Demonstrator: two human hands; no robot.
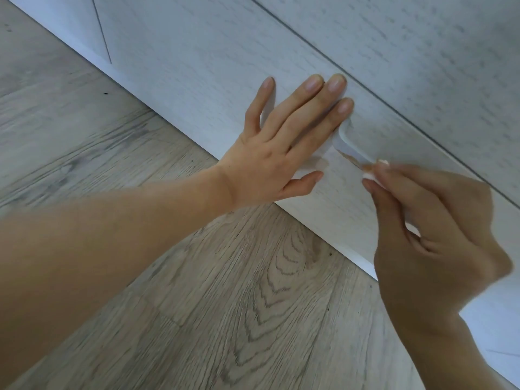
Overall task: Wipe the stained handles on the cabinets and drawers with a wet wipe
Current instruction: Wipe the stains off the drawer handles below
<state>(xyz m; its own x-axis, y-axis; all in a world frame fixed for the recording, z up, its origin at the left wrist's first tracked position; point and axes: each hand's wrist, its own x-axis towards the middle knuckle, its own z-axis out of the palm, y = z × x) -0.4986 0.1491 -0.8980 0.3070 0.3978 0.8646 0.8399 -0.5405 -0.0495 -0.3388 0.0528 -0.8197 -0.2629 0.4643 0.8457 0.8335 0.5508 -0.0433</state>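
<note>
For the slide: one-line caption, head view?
Left hand braces drawer front; right hand rubs wipe along stained handle.

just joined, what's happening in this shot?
A person is cleaning a white handle on a low drawer front near the wood floor. The left hand lies flat and open on the drawer front beside the handle. The right hand pinches a small white wipe against the handle, where a brownish stain shows. Wiping looks under way, not finished.
</note>
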